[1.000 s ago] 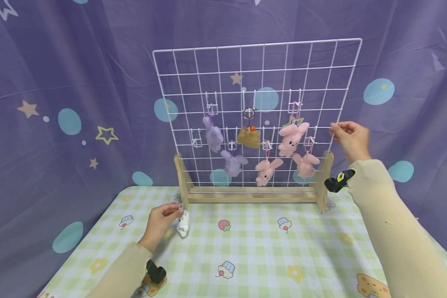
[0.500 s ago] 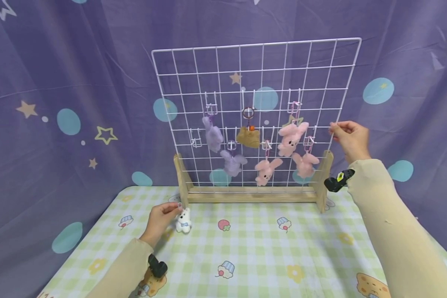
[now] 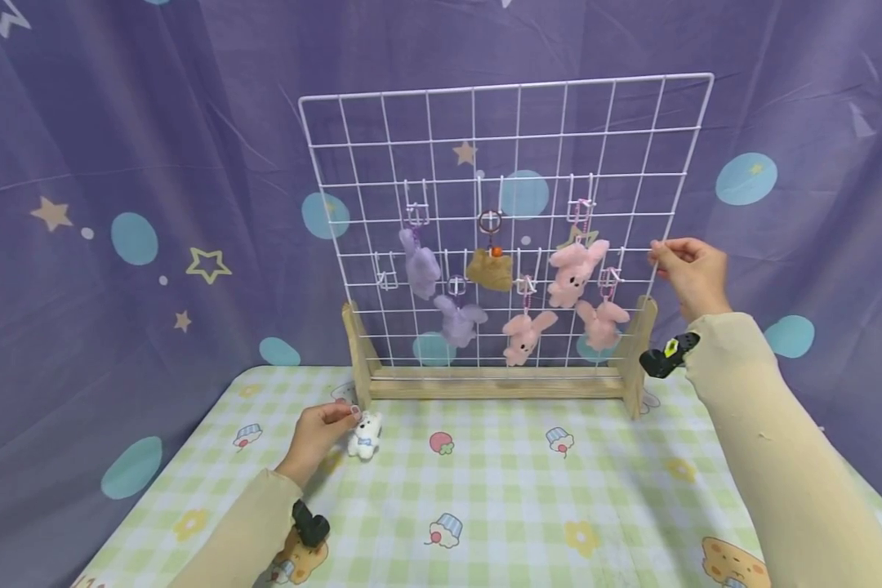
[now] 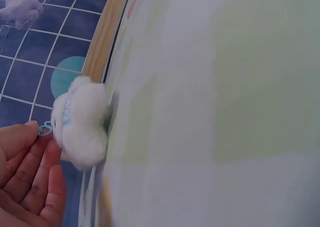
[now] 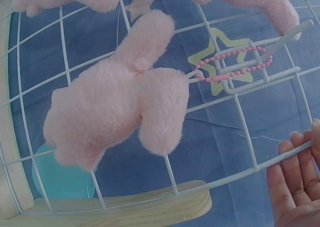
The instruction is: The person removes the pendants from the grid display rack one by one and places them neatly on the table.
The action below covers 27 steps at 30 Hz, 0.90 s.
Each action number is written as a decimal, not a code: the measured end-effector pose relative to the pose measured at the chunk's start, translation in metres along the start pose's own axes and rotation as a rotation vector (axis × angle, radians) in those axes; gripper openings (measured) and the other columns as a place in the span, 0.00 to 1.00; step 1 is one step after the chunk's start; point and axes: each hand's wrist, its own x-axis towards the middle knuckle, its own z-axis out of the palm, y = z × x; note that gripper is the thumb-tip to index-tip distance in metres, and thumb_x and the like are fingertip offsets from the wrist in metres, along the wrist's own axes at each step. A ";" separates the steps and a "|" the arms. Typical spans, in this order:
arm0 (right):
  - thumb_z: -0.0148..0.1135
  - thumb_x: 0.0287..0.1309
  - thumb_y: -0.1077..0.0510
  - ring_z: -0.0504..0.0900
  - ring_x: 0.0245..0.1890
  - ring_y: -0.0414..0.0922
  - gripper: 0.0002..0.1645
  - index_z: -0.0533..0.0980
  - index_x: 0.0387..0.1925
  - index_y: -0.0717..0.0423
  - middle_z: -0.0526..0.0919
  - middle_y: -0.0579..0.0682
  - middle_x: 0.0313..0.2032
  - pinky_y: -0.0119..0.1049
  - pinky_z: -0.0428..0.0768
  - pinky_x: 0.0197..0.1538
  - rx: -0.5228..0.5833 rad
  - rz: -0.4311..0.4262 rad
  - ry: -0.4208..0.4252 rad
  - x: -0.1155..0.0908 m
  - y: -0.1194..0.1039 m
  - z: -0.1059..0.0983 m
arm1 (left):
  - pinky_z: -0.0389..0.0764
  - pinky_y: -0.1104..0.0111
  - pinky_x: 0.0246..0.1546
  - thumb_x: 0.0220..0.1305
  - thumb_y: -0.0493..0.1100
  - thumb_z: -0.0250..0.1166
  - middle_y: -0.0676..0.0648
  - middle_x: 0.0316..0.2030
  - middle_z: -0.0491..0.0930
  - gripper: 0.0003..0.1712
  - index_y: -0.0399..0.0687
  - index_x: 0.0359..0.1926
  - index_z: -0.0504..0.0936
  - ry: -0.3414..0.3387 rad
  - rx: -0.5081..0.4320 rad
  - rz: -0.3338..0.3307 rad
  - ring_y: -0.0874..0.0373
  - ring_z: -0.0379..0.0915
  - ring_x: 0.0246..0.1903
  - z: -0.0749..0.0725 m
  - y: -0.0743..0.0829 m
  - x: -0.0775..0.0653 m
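My left hand [image 3: 319, 433] pinches the small loop of a white plush bear keychain [image 3: 365, 435] between thumb and fingertips, by the foot of the rack's left post. The bear hangs with its face and light blue bow forward; the left wrist view shows its fluffy side and the pale blue loop [image 4: 45, 130]. At the other side, my right hand [image 3: 694, 273] holds the right edge wire of a white wire grid rack [image 3: 519, 86]. In the right wrist view, a pink plush rabbit [image 5: 117, 92] on a pink bead chain hangs near the right hand's fingers [image 5: 295, 177].
Purple plush rabbits [image 3: 421, 268], a brown plush [image 3: 491, 271] and several pink rabbits [image 3: 576, 273] hang from hooks on the grid. A white hook [image 3: 387, 281] sits at its left. Its wooden base [image 3: 496, 385] stands on a checked tablecloth [image 3: 507, 482], before a purple curtain [image 3: 191, 163].
The white bear has turned from side-on to face forward, showing its bow, while my left hand has barely moved. My right hand keeps its hold on the grid's edge.
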 end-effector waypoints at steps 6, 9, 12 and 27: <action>0.76 0.40 0.49 0.85 0.31 0.46 0.26 0.81 0.39 0.61 0.86 0.54 0.32 0.29 0.81 0.28 0.011 -0.017 0.015 0.001 0.002 0.001 | 0.75 0.77 0.31 0.57 0.35 0.67 0.48 0.28 0.83 0.13 0.28 0.40 0.82 0.009 -0.009 0.016 0.68 0.73 0.27 0.001 0.003 0.005; 0.76 0.41 0.48 0.85 0.31 0.45 0.26 0.81 0.39 0.61 0.86 0.54 0.32 0.29 0.81 0.28 0.004 -0.021 0.010 -0.001 0.000 0.002 | 0.74 0.78 0.31 0.56 0.35 0.68 0.47 0.28 0.83 0.12 0.29 0.39 0.82 0.025 0.009 0.027 0.69 0.73 0.26 0.003 0.005 0.008; 0.76 0.41 0.49 0.85 0.30 0.45 0.25 0.81 0.38 0.62 0.86 0.54 0.32 0.29 0.81 0.28 0.008 -0.027 0.005 -0.002 -0.001 0.003 | 0.74 0.78 0.30 0.56 0.35 0.68 0.46 0.29 0.84 0.11 0.31 0.38 0.83 0.033 0.043 0.041 0.69 0.73 0.26 0.005 0.007 0.009; 0.76 0.41 0.48 0.85 0.31 0.45 0.26 0.81 0.39 0.61 0.86 0.54 0.32 0.29 0.81 0.30 -0.005 -0.023 -0.002 -0.001 -0.001 0.000 | 0.75 0.77 0.35 0.58 0.37 0.67 0.41 0.37 0.85 0.12 0.35 0.42 0.83 0.019 0.045 0.085 0.69 0.77 0.31 0.007 0.035 0.013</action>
